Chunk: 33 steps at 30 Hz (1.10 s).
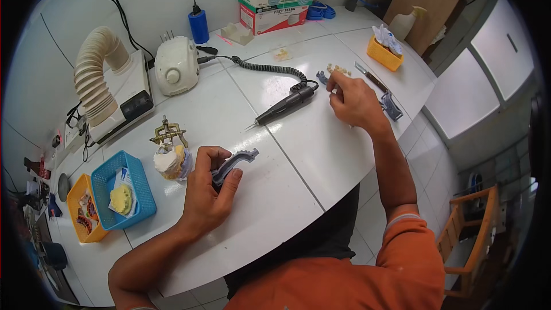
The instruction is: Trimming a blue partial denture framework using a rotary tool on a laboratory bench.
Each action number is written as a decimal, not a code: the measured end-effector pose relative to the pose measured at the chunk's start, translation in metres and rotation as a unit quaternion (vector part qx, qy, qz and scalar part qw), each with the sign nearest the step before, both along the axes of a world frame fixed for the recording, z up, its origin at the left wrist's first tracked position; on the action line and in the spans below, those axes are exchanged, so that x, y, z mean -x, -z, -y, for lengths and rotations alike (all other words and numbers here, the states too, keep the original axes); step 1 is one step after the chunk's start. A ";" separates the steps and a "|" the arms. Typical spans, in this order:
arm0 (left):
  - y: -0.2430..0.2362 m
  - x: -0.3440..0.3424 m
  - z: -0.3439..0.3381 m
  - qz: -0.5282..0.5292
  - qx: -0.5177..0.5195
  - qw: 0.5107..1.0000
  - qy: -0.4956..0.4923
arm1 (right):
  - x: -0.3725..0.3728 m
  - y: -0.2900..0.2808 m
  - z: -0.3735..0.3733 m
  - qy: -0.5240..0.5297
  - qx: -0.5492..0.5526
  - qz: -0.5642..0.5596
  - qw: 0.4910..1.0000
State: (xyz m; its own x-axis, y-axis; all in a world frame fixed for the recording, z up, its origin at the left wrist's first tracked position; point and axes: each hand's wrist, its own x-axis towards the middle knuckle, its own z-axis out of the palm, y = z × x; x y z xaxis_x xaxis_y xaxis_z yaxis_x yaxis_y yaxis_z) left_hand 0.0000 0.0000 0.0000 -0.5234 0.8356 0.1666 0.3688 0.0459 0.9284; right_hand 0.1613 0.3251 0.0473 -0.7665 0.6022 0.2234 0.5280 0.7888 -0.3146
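My left hand (209,189) grips a curved grey piece with a notched edge (241,159) above the white tiled table. My right hand (356,103) has curled fingers over several small cream tooth-like pieces (344,70); whether anything is between its fingertips is hidden. Beside it lie a smaller grey piece (322,77), a wooden-handled knife (376,82) and another grey moulded piece (392,109). A black corded handpiece (285,105) rests between my hands. Left of my left hand, a brass articulator (168,135) carries a white and yellow plaster model (171,162).
A blue basket (142,195) with a yellow cast and an orange basket (78,215) stand at left. Behind are a machine with a ribbed hose (92,86), a white control unit (178,74), boxes (272,18) and a yellow container (383,56). A wooden chair (468,241) stands at right.
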 end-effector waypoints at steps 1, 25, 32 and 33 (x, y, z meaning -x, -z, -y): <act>-0.001 -0.005 0.000 -0.004 0.010 1.000 -0.001 | -0.009 0.005 0.003 0.003 -0.001 0.025 1.000; -0.005 -0.005 -0.010 -0.163 0.040 0.984 -0.062 | 0.077 -0.028 0.049 -0.337 -0.085 -0.011 0.938; -0.001 -0.002 -0.001 -0.219 -0.008 0.971 -0.094 | 0.072 0.013 0.040 -0.380 -0.052 0.014 0.923; -0.001 0.000 0.000 -0.216 -0.002 0.971 -0.098 | 0.072 0.012 0.040 -0.365 -0.034 0.030 0.930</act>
